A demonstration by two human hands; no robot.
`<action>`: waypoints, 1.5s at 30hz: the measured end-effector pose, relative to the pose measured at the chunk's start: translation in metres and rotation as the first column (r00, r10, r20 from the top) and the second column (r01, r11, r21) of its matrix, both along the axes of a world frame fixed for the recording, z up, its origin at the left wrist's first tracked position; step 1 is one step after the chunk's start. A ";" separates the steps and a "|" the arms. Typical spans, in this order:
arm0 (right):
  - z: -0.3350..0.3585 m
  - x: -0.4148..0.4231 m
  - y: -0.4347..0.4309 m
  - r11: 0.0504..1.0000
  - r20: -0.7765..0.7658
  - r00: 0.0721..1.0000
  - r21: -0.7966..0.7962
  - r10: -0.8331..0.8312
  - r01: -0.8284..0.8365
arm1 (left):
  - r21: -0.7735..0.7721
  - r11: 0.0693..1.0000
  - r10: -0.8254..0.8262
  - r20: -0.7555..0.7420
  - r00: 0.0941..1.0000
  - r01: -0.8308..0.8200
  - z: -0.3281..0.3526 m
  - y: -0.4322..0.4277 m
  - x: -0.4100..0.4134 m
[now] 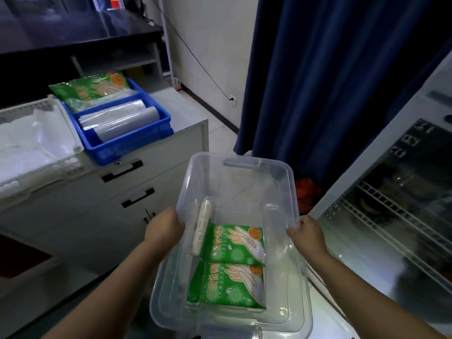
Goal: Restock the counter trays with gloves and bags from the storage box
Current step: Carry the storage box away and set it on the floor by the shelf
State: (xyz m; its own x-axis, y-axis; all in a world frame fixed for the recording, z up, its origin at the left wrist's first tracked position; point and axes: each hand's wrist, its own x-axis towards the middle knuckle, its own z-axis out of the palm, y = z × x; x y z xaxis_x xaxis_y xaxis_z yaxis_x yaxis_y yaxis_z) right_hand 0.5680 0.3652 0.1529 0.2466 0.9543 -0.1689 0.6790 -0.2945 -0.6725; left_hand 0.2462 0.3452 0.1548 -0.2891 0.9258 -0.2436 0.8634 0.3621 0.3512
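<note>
Grey drawer cabinets with a pale worktop [186, 104] fill the left of the scene, a dark blue curtain hangs at the far right, and a glass-fronted cooler stands near on the right. On that worktop sits a blue plastic divided tray [137, 140], its far compartment holding a green glove packet [93, 90] and its near one holding rolls of clear plastic bags [122, 121]; just beside it on the left is a white perforated tray [73, 143] with loose clear film.

Held out in front of the person is the clear rigid plastic storage box [234, 182], lidless. Inside at its near end lie two flat green packets of disposable gloves [234, 265], with a slim white roll [203, 228] leaning on the left wall.

Left hand [163, 228] and right hand [309, 234] each clamp a long side rim, fingers curled over the edge. So lightly loaded, the box probably weighs little, though its smooth walls may flex and slip; the rims are the surest hold. The packets look soft and slick, best pinched by an edge.
</note>
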 end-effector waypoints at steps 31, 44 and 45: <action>0.032 0.030 0.467 0.977 0.053 0.980 0.095 -0.194 0.189 | 0.191 0.970 -0.178 0.148 0.973 0.149 0.010 0.495 0.018; 0.025 0.009 0.753 0.988 -0.002 0.990 0.071 0.140 -0.139 | 0.111 0.968 0.206 0.153 0.967 -0.224 0.001 0.673 0.004; 0.024 0.000 0.769 0.984 -0.016 0.986 0.069 0.163 -0.162 | 0.106 0.960 0.241 0.161 0.957 -0.260 -0.001 0.680 -0.001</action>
